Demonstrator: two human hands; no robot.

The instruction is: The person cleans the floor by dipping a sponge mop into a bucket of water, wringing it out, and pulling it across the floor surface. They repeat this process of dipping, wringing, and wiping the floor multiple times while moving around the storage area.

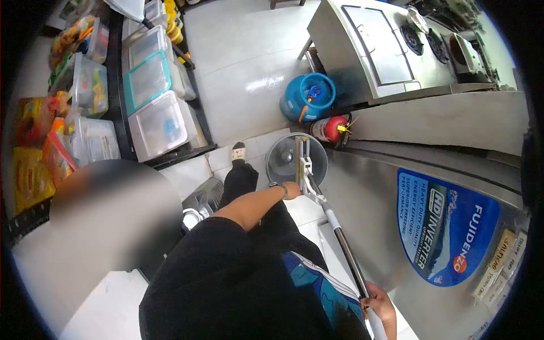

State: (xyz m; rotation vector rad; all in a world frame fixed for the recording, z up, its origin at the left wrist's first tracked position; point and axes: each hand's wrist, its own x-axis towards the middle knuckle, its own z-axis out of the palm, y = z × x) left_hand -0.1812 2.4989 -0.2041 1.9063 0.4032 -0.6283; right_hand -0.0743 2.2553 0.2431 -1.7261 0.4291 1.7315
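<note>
A squeeze mop with a white plastic head frame (306,170) and a long metal pole (350,255) slants from the pail toward my right side. My left hand (292,191), with a watch on the wrist, is closed at the mop's white frame, its fingers partly hidden. Lower down, my right hand (379,305) wraps round the pole near its end. The mop head overlaps the round grey pail (268,161) on the floor, just ahead of my left hand.
Beyond the pail stand a red fire extinguisher (331,129) and a blue gas cylinder (306,101). A steel freezer (362,198) fills the right side, below a counter with burners (412,39). Shelved plastic bins (148,85) line the left. A blurred patch covers the lower left.
</note>
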